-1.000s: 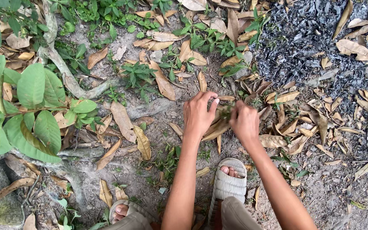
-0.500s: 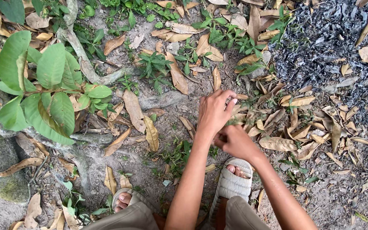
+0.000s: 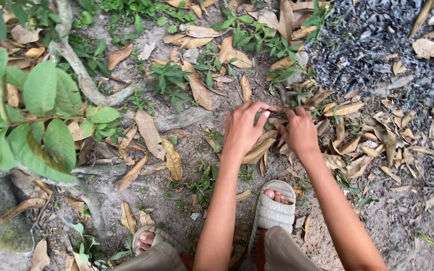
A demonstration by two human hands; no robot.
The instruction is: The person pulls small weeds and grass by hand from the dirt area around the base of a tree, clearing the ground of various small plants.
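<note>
Brown dry leaves (image 3: 269,131) pinched between both hands; right hand (image 3: 300,131) back up level with left hand (image 3: 242,129), after dropping lower half a second ago. Bare dirt ground (image 3: 388,221), grey ash patch (image 3: 372,45) far right, sandal (image 3: 273,208) below.

Both forearms are bare from the elbow down, with no sleeves, watch, rings or gloves on the left hand (image 3: 242,131) or the right hand (image 3: 300,133). The person wears olive-khaki trousers (image 3: 282,251) whose fabric shows at both knees. On the feet are pale grey open-toed slide sandals (image 3: 273,208) with a wide ribbed strap across the top, leaving the toes (image 3: 275,194) uncovered.
</note>
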